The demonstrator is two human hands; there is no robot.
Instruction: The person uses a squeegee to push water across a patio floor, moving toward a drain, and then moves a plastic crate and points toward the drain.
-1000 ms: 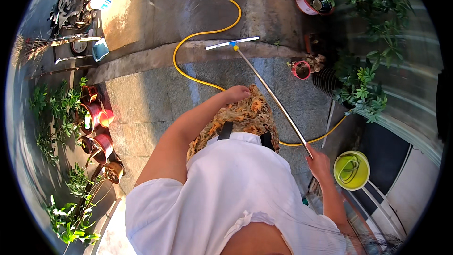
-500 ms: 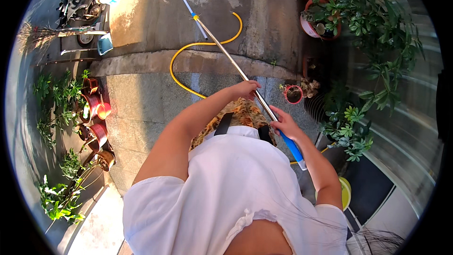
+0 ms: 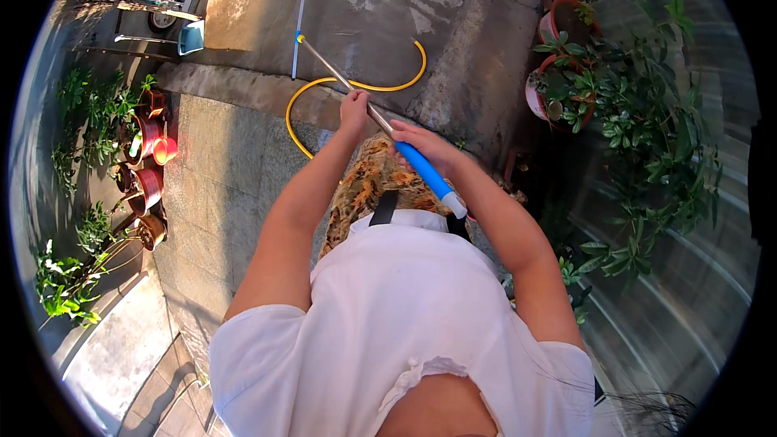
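Note:
Both my hands are closed around a long-handled floor squeegee (image 3: 326, 63). Its steel pole slants from the far left toward my body at the lower right. My left hand (image 3: 354, 113) grips the metal pole partway along. Closer to me, my right hand (image 3: 426, 147) wraps the pole at the top of its blue grip (image 3: 427, 171), whose pale end points back at my waist. At the far end, a yellow joint joins the pole to a thin, straight squeegee head (image 3: 300, 16) on the damp concrete floor (image 3: 356, 16).
A yellow hose (image 3: 293, 125) curves over the floor, passing by the pole. A low concrete step edge (image 3: 210, 81) crosses ahead. Potted plants (image 3: 146, 186) line the left wall, more leafy plants (image 3: 623, 137) the right. A blue dustpan (image 3: 191, 36) and a twig broom (image 3: 105, 2) are at the far left.
Both hands have moved forward and left with the squeegee. Its head has swung left and now lies beside the hose's bend. The view has shifted too.

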